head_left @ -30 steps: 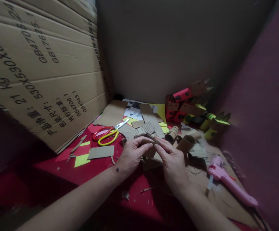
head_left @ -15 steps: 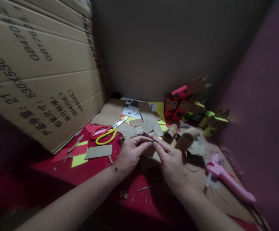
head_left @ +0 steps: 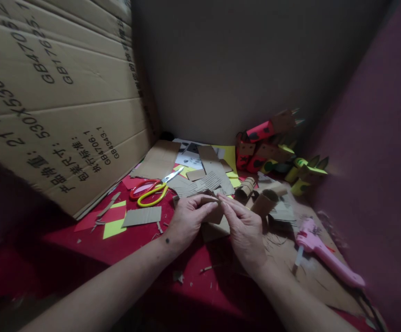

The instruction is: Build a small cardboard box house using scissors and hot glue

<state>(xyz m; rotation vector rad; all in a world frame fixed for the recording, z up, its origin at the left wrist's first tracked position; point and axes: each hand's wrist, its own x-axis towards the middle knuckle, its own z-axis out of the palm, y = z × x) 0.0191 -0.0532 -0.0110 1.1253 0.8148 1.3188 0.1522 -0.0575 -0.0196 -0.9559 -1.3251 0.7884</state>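
My left hand [head_left: 189, 220] is closed with thumb and fingers pinching a small brown cardboard piece [head_left: 215, 214] near the middle of the view. From the other side my right hand [head_left: 245, 227] pinches the same piece, fingertips almost touching those of the left. Part of the piece is hidden by the fingers. Just beyond lie torn corrugated strips [head_left: 205, 182]. Right of the hands stand brown cardboard tubes [head_left: 265, 203]. Scissors [head_left: 153, 193] with one red and one yellow handle lie open to the left.
A large printed cardboard panel [head_left: 65, 101] rises at the left. On the right, a pink glue gun [head_left: 328, 258] rests on a cardboard sheet [head_left: 283, 258]. Red and green decorated tube figures [head_left: 261, 133] are stacked at the back. A grey cardboard rectangle [head_left: 142, 216] lies on the red cloth [head_left: 93, 246].
The fingertips have parted slightly at the cardboard piece, and more of its face shows between the hands. My right thumb and fingers have shifted a little. Both hands keep hold.
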